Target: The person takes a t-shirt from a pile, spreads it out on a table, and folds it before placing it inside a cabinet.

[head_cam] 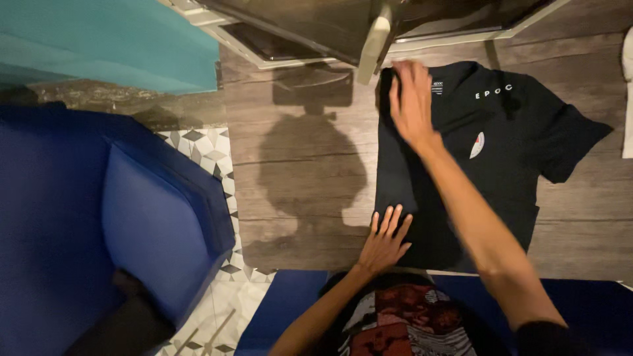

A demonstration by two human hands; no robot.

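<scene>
Black soft cotton T-shirt [501, 151] likely limp, light; left hand [384, 238] and right hand [412, 102] press flat, open, gripping nothing.

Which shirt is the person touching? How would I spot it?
Find the wooden table beside the blue armchair. On its right part lies a black T-shirt, with the left hand and right hand flat on it. Its small white badge and one folded-in sleeve mark it out.

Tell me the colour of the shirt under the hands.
Black shirt, with small white print; head view shows it best.
</scene>
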